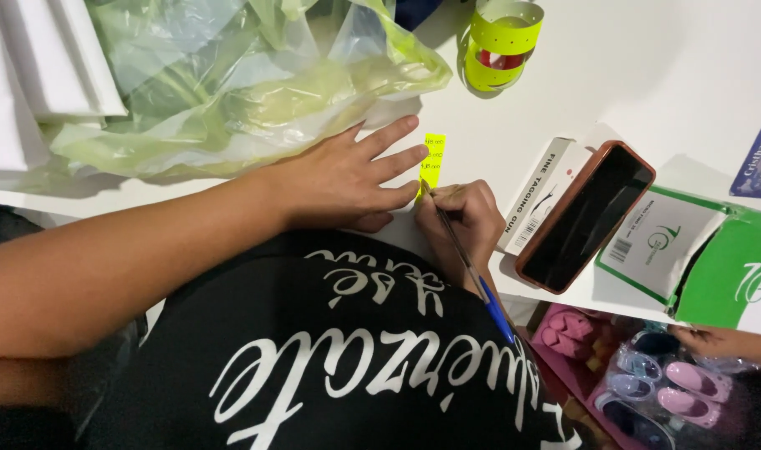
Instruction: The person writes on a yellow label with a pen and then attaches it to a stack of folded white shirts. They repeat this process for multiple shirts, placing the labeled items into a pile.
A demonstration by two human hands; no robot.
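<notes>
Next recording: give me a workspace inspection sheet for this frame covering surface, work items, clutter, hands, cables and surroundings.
Surface: white table, lit from above.
Work items: neon yellow label strip flat on the table; blue pen with its tip on the strip.
Clutter: yellow-green plastic bag, roll of yellow labels, white box, phone in a brown case, green and white packets.
Hands: left hand flat, fingertips pinning the strip; right hand gripping the pen.
Cables: nothing seen.
Surroundings: small pink and lilac shoes below the table edge; white boards at upper left.
</notes>
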